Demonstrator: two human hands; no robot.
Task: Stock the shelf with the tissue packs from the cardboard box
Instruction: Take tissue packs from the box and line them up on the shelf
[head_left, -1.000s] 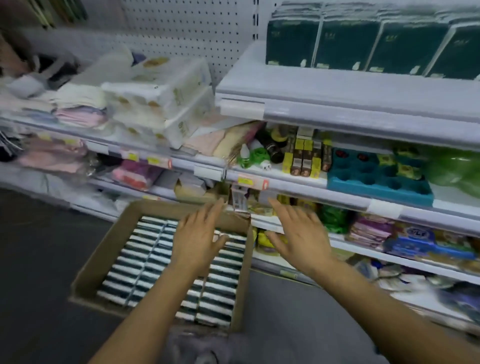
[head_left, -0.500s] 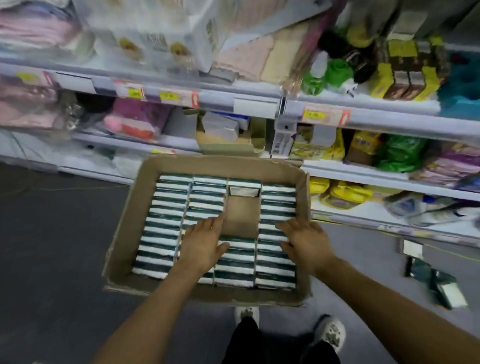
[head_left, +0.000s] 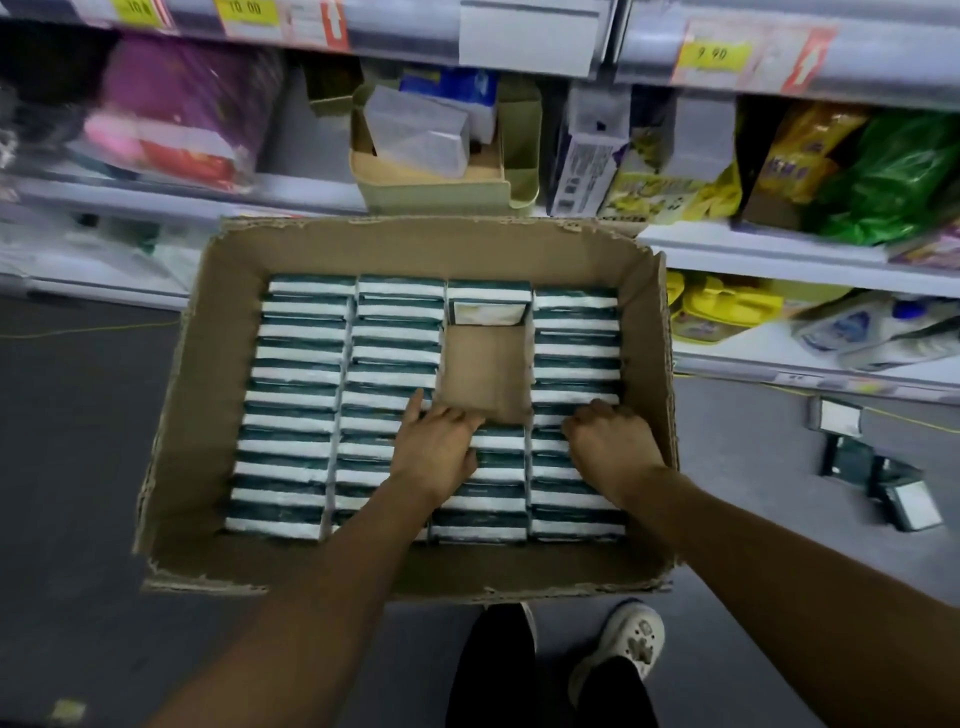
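An open cardboard box sits on the floor in front of the shelf, filled with green-and-white tissue packs standing on edge in four rows. The third row has a bare gap showing the box bottom. My left hand rests at the left side of the third row's near packs, fingers curled over their front edge at the gap. My right hand presses the same stack from the right, fingers tucked down between the rows. The packs still sit in the box.
Behind the box, the lower shelf carries yellow and green bags and a small green carton with packs. Price strips run above. Three loose packs lie on the grey floor at right. My shoe stands just behind the box.
The view has dropped from the upper shelves down onto the box. Both hands have gone from hovering spread above it to closing on the third row's near packs.
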